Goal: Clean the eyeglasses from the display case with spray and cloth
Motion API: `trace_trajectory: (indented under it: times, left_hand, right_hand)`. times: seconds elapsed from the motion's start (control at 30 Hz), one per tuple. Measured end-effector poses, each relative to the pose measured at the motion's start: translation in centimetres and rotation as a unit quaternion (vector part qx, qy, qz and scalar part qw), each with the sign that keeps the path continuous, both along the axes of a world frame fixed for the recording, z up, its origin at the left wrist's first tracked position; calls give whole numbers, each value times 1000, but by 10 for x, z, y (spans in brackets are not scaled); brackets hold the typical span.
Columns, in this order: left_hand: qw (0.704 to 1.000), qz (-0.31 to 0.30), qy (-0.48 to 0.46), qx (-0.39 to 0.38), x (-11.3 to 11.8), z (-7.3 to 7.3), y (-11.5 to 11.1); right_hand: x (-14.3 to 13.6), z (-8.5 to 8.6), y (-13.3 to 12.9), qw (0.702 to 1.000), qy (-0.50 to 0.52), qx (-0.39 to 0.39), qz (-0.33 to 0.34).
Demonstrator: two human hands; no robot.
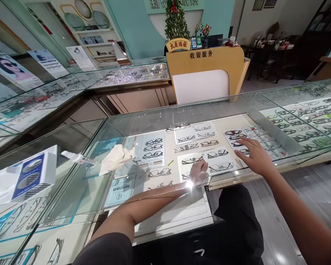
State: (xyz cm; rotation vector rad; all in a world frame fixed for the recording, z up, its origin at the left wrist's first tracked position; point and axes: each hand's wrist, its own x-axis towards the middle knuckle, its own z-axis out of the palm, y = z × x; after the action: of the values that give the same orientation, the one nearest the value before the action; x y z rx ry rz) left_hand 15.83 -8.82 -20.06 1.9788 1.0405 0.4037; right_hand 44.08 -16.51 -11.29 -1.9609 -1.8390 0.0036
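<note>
1. Glass-topped, pale-floored display counter [154, 121] fills the foreground; a yellow, curved-edged cashier desk [206, 62] stands behind.
2. Left hand [199, 170], fingers curled, is just beside thin dark-rimmed eyeglasses [192, 161] on a white rectangular card [183, 168]; glare and glass hide whether it grips anything.
3. Right hand [255, 156] spreads open, holding nothing visible, near the counter's front edge.
4. Reaching among the eyeglasses seems the present step; the next move calls for wrist clearance under glass.
</note>
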Motion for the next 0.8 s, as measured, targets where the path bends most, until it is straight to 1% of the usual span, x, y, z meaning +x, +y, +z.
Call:
trace_trajectory:
  times: [0.07,0.13,0.17,0.23,0.33,0.4,0.43,0.47,0.5,0.57,0.6,0.63,0.67,0.73,0.8]
  left_hand:
    - [999,27,33,-8,-11,-3,-14]
    - [997,37,70,-22,-27,-4,-29]
    - [995,30,87,-35,-37,-3,-35]
    - [991,-5,115,-67,-60,3,-44]
    - [976,-101,147,-122,-98,24,-50]
    - [954,-173,193,-153,-124,42,-53]
    - [940,-202,224,-157,-137,52,-55]
    - [931,-219,253,-148,-150,60,-58]
    - [926,-220,278,-125,-163,68,-62]
    - [931,-183,311,-60,-189,79,-69]
    - [933,-152,325,-32,-203,82,-72]
    - [935,-117,336,-14,-217,85,-76]
    - [936,-81,343,-12,-232,86,-79]
    - [939,-19,341,-47,-263,89,-84]
    - [939,37,334,-79,-293,91,-89]
  right_hand:
    - [3,-2,1,1000,2,5,7]
    - [5,-3,2,1000,5,11,12]
    - [6,-4,3,1000,6,13,11]
    - [7,-5,3,1000,9,12,9]
    - [10,-7,4,1000,8,11,13]
    - [13,-8,4,1000,6,13,16]
    - [14,-8,5,1000,4,14,13]
    - [13,-7,7,1000,0,14,5]
    - [11,-4,10,1000,-10,13,-7]
    - [-3,7,22,998,-48,15,-23]
    - [-16,14,30,997,-75,18,-18]
    - [-32,22,40,994,-104,22,7]
    - [-51,30,51,990,-131,22,54]
    - [-94,44,77,977,-164,9,138]
    - [-136,52,104,966,-186,-3,181]
